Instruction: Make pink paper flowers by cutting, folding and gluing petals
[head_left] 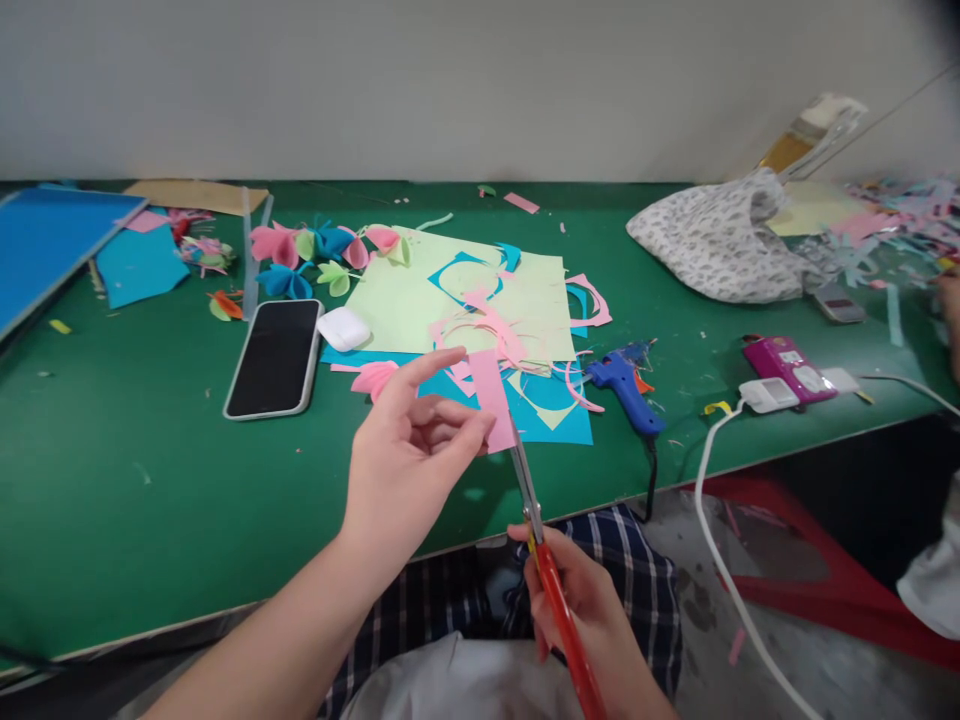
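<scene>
Between thumb and fingers, my left hand (409, 450) pinches a pink strip of paper (491, 400) held above the table. My right hand (577, 590) grips a pair of scissors (551, 570) with red handles. Its blades point up and away from me and touch the strip's right edge; how far they are apart is hard to make out. Beneath lie a pale green sheet (390, 310) and a blue sheet (559, 425), strewn with pink and blue ring-shaped offcuts. Several folded paper flowers (285, 283) in pink, blue and green sit behind them to the left.
A phone (275, 358) and a white earbud case (345, 328) lie left of the sheets. To the right are a blue glue gun (626, 388) with its cord, a patterned cloth bag (712, 240) and a magenta power strip (791, 368). Another person's hand (949, 310) shows at the right edge.
</scene>
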